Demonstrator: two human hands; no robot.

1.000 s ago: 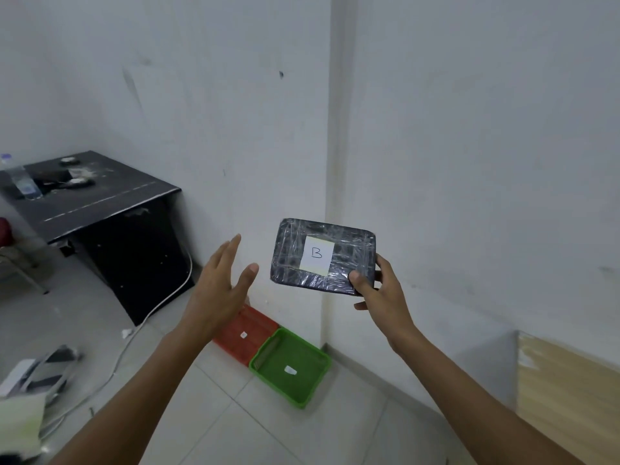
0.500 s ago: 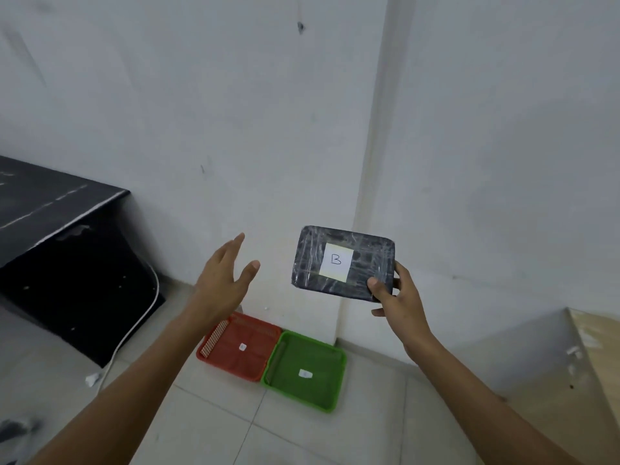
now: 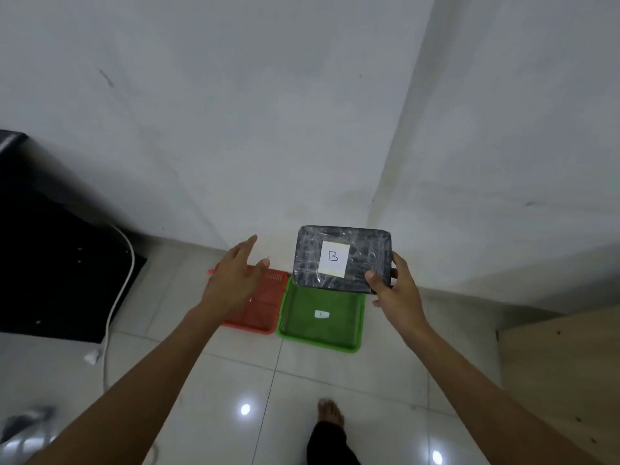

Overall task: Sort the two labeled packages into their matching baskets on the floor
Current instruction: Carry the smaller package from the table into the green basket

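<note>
Gripping package B (image 3: 342,259) by its corner, long axis crosswise, right hand (image 3: 397,290).

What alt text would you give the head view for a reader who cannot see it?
The right hand holds a dark wrapped package, its white label reading "B", above a green basket and a red basket side by side on the tiled floor. The left hand hovers open and empty above the red basket.

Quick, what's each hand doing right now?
Left hand: open, holding nothing.
Right hand: closed on the package labelled B.
</note>
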